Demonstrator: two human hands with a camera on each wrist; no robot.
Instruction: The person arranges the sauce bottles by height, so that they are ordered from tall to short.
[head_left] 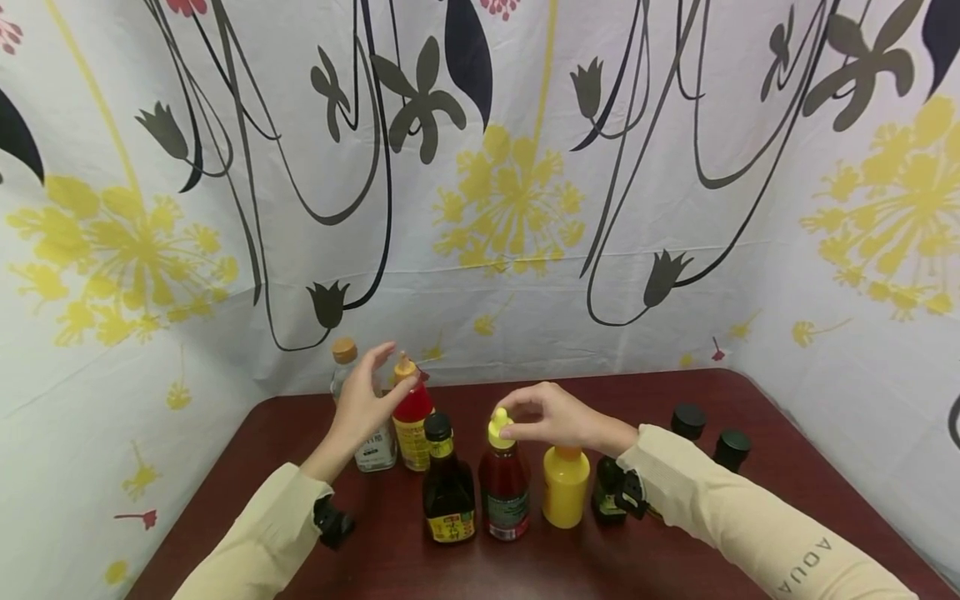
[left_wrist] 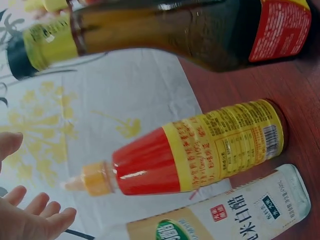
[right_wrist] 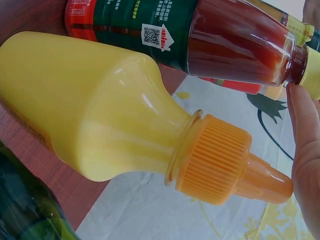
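Note:
My right hand (head_left: 555, 415) pinches the yellow cap (head_left: 501, 432) of a dark red sauce bottle (head_left: 505, 477), which stands upright with a green label. In the right wrist view, fingers lie along that bottle's neck beside the cap. With thumb and fingers spread apart, my left hand (head_left: 362, 408) hovers near the tip of a red squeeze bottle (head_left: 414, 429). In the left wrist view, this red squeeze bottle (left_wrist: 150, 165) has a yellow label and an orange nozzle, and the fingers are apart from it. Behind the left hand stands a clear white-vinegar bottle (head_left: 377, 450).
Between the hands is a dark sauce bottle (head_left: 448, 492) with a yellow label. A yellow squeeze bottle (head_left: 566, 487) stands below the right wrist, beside a dark green bottle (head_left: 607, 490). Two dark caps (head_left: 732, 448) show behind the right sleeve. A patterned cloth (head_left: 517, 333) borders the table's back edge.

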